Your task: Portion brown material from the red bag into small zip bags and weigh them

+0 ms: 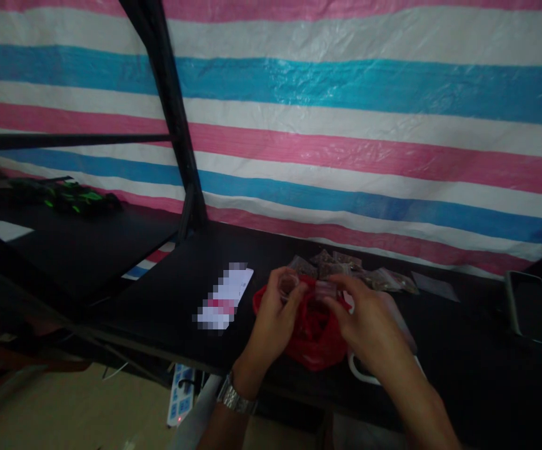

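My left hand (pixel 271 322), with a metal watch (pixel 236 398) at the wrist, pinches a small clear round container (pixel 288 282) above a red plastic bag (pixel 315 340) on the black table (pixel 167 300). My right hand (pixel 367 322) is closed on a small clear piece (pixel 326 289), perhaps a lid or second container, right beside the first. Both hands hover over the red bag. Just behind them lie several small clear packets (pixel 346 265) with dark contents.
A white paper slip (pixel 226 297) lies left of the bag. A phone (pixel 532 307) rests at the right edge. A white loop (pixel 362 374) sits under my right wrist. A black post (pixel 177 119) rises at back left; green-black items (pixel 76 199) lie on a side table. A striped tarp (pixel 369 125) hangs behind.
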Available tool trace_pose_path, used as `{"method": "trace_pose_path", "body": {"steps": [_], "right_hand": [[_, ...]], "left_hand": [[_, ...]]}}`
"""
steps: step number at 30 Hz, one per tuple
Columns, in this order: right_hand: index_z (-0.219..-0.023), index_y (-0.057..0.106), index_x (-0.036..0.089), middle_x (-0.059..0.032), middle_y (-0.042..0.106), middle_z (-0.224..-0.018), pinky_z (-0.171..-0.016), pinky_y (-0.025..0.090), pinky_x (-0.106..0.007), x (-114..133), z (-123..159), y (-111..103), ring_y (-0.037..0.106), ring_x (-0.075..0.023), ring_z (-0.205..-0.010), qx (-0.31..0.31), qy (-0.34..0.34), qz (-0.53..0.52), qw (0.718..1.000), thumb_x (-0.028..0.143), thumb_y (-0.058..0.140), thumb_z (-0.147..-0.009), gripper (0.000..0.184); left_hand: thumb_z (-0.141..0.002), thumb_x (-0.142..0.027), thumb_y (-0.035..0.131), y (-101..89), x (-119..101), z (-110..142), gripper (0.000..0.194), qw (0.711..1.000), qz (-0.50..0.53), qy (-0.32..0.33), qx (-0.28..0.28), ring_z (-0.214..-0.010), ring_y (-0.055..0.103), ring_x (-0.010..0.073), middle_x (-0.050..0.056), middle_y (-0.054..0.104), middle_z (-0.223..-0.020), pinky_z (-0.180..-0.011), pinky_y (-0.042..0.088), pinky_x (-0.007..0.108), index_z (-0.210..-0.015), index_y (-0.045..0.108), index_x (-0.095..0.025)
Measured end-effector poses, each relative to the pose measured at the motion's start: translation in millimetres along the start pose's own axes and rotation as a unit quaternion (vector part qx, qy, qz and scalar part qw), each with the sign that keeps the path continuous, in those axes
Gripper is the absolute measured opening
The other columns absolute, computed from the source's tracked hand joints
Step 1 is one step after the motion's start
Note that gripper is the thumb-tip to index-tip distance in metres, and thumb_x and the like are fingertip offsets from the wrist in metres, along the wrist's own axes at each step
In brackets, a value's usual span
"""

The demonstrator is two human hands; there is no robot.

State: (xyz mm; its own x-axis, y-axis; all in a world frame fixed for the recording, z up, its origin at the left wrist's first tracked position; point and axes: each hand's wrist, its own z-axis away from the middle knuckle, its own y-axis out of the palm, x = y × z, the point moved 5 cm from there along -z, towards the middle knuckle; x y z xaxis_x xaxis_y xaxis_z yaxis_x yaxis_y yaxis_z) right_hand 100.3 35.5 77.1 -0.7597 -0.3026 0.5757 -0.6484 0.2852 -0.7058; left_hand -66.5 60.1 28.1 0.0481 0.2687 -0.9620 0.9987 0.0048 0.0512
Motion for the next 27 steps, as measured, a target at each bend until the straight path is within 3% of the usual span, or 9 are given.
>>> {"method": "trace_pose_path", "body": {"steps": [3, 6, 8, 11, 14, 16, 19, 24, 27], "right_hand": [[-0.122, 0.073, 0.020, -0.0137, 0.075, -0.127, -0.110, 0.050, -0.053, -1.4, 3.6, 17.2, 0.069, -0.0325, -0.120, 0.067, -0.002, -0.007, 0.998, 0.015, 0.069, -0.089, 0.033], [-0.125, 0.072, 0.022, -0.0111, 0.073, -0.132, -0.115, 0.047, -0.048, 5.8, 2.9, 15.6, 0.066, -0.0276, -0.126, 0.034, -0.014, -0.115, 0.993, 0.023, 0.062, -0.097, 0.030], [-0.123, 0.073, 0.024, -0.0087, 0.076, -0.127, -0.111, 0.050, -0.042, 8.7, 1.2, 12.1, 0.069, -0.0241, -0.121, 0.021, 0.007, -0.222, 0.975, 0.031, 0.058, -0.101, 0.028], [-0.110, 0.077, 0.023, -0.0059, 0.081, -0.109, -0.096, 0.058, -0.036, 9.9, 1.5, 15.2, 0.075, -0.0231, -0.105, 0.075, 0.065, -0.366, 0.925, 0.044, 0.068, -0.096, 0.028], [-0.096, 0.079, 0.022, -0.0033, 0.081, -0.091, -0.080, 0.059, -0.031, 6.4, 5.2, 16.7, 0.075, -0.0216, -0.088, 0.096, 0.124, -0.440, 0.884, 0.054, 0.079, -0.086, 0.033], [-0.094, 0.080, 0.022, -0.0033, 0.081, -0.090, -0.076, 0.058, -0.030, 0.4, 7.1, 12.6, 0.075, -0.0218, -0.087, 0.057, 0.156, -0.463, 0.871, 0.055, 0.085, -0.080, 0.036], [-0.095, 0.081, 0.022, -0.0050, 0.083, -0.095, -0.079, 0.059, -0.032, -7.8, 8.5, 6.4, 0.076, -0.0235, -0.092, 0.008, 0.177, -0.475, 0.862, 0.054, 0.089, -0.075, 0.038], [-0.094, 0.079, 0.022, -0.0036, 0.082, -0.086, -0.077, 0.059, -0.033, -17.7, 8.8, 2.3, 0.076, -0.0212, -0.083, -0.056, 0.188, -0.466, 0.863, 0.046, 0.093, -0.071, 0.036], [-0.096, 0.073, 0.024, 0.0005, 0.078, -0.081, -0.075, 0.058, -0.030, -18.5, 8.8, -1.1, 0.073, -0.0176, -0.077, -0.115, 0.158, -0.456, 0.868, 0.039, 0.092, -0.071, 0.034]], "left_hand": [[-0.104, -0.048, 0.055, -6.6, -8.7, 1.7, 0.037, 1.000, 0.010, 0.010, -0.001, -0.110, 0.068, 0.0210, 0.006, 0.068, -0.119, -0.099, 0.053, 0.036, -0.134, 0.052, -0.026], [-0.106, -0.054, 0.048, -7.1, -17.8, 7.0, 0.043, 0.999, -0.024, 0.025, 0.021, -0.133, 0.057, 0.0239, 0.010, 0.063, -0.137, -0.119, 0.040, 0.042, -0.140, 0.056, -0.028], [-0.107, -0.059, 0.043, -2.3, -20.4, 11.5, 0.047, 0.997, -0.024, 0.023, 0.063, -0.145, 0.049, 0.0243, 0.009, 0.058, -0.147, -0.126, 0.033, 0.042, -0.140, 0.060, -0.030], [-0.106, -0.065, 0.039, 7.6, -16.5, 17.0, 0.053, 0.993, 0.011, -0.006, 0.120, -0.148, 0.048, 0.0239, 0.007, 0.058, -0.150, -0.127, 0.031, 0.041, -0.138, 0.064, -0.032], [-0.101, -0.071, 0.046, 13.4, -7.5, 16.8, 0.054, 0.992, 0.057, -0.052, 0.100, -0.136, 0.058, 0.0244, 0.007, 0.065, -0.141, -0.119, 0.042, 0.040, -0.133, 0.065, -0.031], [-0.092, -0.072, 0.062, 16.8, -3.2, 14.2, 0.053, 0.989, 0.105, -0.082, 0.072, -0.114, 0.069, 0.0238, 0.007, 0.073, -0.122, -0.101, 0.054, 0.037, -0.120, 0.067, -0.027], [-0.080, -0.065, 0.080, 24.4, -4.1, 10.0, 0.048, 0.980, 0.162, -0.094, 0.063, -0.086, 0.070, 0.0198, 0.003, 0.075, -0.091, -0.079, 0.056, 0.030, -0.098, 0.069, -0.021], [-0.088, -0.052, 0.075, 26.1, -11.0, 9.9, 0.032, 0.991, 0.123, -0.055, -0.013, -0.076, 0.066, 0.0173, 0.001, 0.073, -0.081, -0.071, 0.052, 0.026, -0.087, 0.073, -0.020], [-0.091, -0.050, 0.071, 29.5, -12.2, 12.9, 0.031, 0.993, 0.097, -0.049, -0.041, -0.070, 0.061, 0.0160, -0.001, 0.067, -0.074, -0.064, 0.049, 0.024, -0.081, 0.071, -0.020]]}}
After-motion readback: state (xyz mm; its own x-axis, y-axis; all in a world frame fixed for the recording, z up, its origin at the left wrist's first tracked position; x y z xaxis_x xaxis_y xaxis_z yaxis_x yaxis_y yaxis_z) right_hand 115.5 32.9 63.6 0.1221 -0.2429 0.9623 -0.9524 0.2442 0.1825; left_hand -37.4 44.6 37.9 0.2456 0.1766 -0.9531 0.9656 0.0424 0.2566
